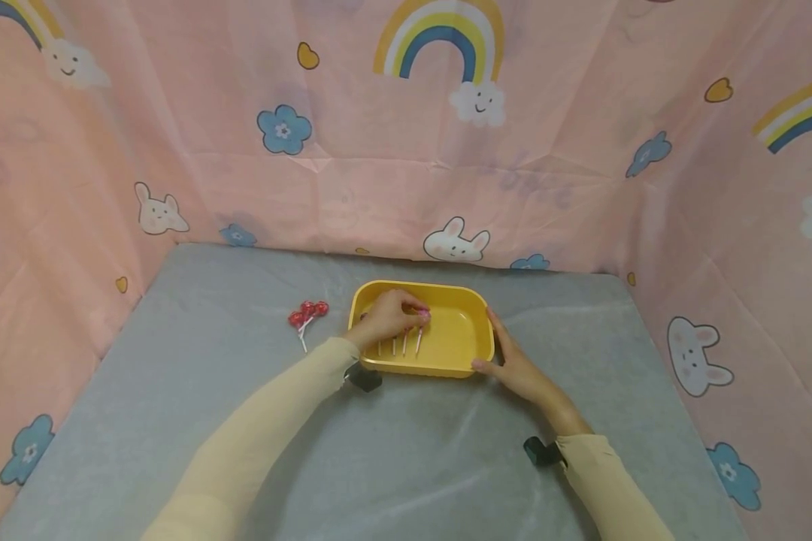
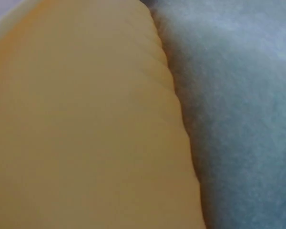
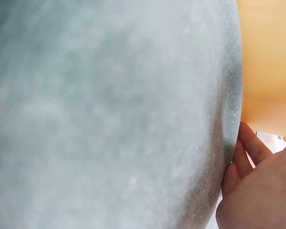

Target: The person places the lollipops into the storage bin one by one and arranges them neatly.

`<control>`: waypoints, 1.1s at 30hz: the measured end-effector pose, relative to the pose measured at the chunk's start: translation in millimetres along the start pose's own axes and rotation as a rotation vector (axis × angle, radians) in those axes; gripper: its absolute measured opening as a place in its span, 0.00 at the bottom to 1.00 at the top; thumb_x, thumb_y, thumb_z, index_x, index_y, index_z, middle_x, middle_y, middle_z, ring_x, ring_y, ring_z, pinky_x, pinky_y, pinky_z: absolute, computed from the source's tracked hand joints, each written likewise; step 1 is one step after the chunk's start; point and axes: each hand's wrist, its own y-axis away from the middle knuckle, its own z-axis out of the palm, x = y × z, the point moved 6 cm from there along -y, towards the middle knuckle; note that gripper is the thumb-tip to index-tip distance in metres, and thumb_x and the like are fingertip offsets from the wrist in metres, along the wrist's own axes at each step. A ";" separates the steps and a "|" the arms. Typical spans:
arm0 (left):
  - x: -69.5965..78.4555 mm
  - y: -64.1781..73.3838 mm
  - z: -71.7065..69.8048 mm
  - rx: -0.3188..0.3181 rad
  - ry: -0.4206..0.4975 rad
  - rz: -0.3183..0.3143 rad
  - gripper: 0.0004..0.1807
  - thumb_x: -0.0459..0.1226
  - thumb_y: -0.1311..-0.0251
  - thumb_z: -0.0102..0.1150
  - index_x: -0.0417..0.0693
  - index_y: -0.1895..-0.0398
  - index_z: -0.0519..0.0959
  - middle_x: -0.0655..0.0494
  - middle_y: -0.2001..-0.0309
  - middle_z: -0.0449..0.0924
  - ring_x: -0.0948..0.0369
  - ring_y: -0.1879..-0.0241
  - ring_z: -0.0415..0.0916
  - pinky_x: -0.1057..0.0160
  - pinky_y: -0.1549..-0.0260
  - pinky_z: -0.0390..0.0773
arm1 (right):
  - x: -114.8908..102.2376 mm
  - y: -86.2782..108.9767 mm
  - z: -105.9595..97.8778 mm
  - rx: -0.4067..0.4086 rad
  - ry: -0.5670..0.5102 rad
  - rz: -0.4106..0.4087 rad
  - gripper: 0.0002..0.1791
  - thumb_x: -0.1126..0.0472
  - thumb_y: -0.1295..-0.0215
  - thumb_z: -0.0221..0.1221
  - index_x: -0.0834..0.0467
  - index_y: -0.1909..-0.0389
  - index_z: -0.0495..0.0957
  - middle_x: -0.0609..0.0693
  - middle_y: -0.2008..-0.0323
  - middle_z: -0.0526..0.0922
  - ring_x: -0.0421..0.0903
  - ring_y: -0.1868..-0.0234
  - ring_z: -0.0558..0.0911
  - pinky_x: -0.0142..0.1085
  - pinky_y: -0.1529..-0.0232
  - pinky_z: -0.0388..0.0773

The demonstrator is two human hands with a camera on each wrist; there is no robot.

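A yellow tray (image 1: pixel 456 330) with rounded corners sits on the grey-covered table. Over its left half, my left hand (image 1: pixel 387 315) pinches the pink head of a lollipop (image 1: pixel 423 316) between thumb and fingers, its stick (image 1: pixel 419 342) pointing toward me. More lollipop sticks (image 1: pixel 404 344) lie side by side beneath that hand, which hides most of their heads. At the right end, my right hand (image 1: pixel 516 367) holds the tray, thumb at the front corner and fingers along the side wall. In the right wrist view, its fingers (image 3: pixel 252 145) touch the tray's outer wall (image 3: pixel 267 67).
Left of the tray lies a small bunch of red-wrapped lollipops (image 1: pixel 307 309) with white sticks crossed. A pink cloth (image 1: pixel 352 195) with rainbows and rabbits hangs around the table's back and sides. The left wrist view is filled by the tray's wall (image 2: pixel 86 119) and grey cover (image 2: pixel 243 119).
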 end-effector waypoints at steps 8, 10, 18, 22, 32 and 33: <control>-2.8 -2.3 1.7 0.038 -0.116 0.037 0.13 0.44 0.40 0.68 0.49 0.55 0.88 0.56 0.57 0.89 0.64 0.61 0.78 0.68 0.56 0.78 | 1.1 0.7 0.3 -0.001 0.015 0.012 0.57 0.43 0.36 0.63 0.33 0.22 0.28 0.53 0.19 0.35 0.62 0.19 0.41 0.68 0.26 0.43; -3.7 -2.4 2.2 0.038 -0.125 0.035 0.13 0.44 0.40 0.68 0.50 0.55 0.88 0.57 0.57 0.89 0.63 0.60 0.79 0.67 0.55 0.78 | 1.1 1.0 0.7 -0.004 0.014 0.016 0.57 0.43 0.36 0.63 0.33 0.23 0.28 0.53 0.19 0.35 0.62 0.19 0.41 0.68 0.26 0.43; -1.3 -1.4 1.8 0.043 -0.130 0.031 0.12 0.43 0.42 0.69 0.49 0.56 0.88 0.56 0.59 0.89 0.62 0.60 0.79 0.67 0.55 0.78 | 0.4 -0.6 0.4 0.002 0.003 -0.005 0.58 0.43 0.37 0.64 0.33 0.23 0.28 0.52 0.19 0.34 0.61 0.19 0.41 0.68 0.25 0.43; -0.6 -1.7 3.9 0.029 -0.141 0.046 0.12 0.42 0.42 0.69 0.48 0.57 0.88 0.55 0.59 0.89 0.62 0.59 0.80 0.65 0.53 0.80 | 0.7 -0.8 0.1 0.003 0.004 -0.026 0.58 0.44 0.36 0.64 0.34 0.22 0.27 0.52 0.19 0.34 0.60 0.19 0.41 0.66 0.25 0.44; -0.2 -0.5 4.2 0.043 -0.201 0.062 0.11 0.42 0.42 0.69 0.48 0.59 0.88 0.54 0.60 0.87 0.60 0.60 0.76 0.62 0.53 0.77 | 0.3 -1.3 1.2 0.003 0.006 -0.012 0.58 0.43 0.36 0.63 0.34 0.22 0.27 0.51 0.19 0.34 0.59 0.19 0.42 0.65 0.24 0.45; 0.4 -0.3 4.2 0.045 -0.209 0.062 0.11 0.42 0.41 0.69 0.48 0.59 0.88 0.54 0.60 0.87 0.60 0.60 0.76 0.62 0.53 0.77 | 0.1 -1.2 1.2 0.005 0.004 -0.014 0.58 0.43 0.36 0.63 0.35 0.22 0.27 0.50 0.19 0.34 0.59 0.19 0.42 0.65 0.24 0.45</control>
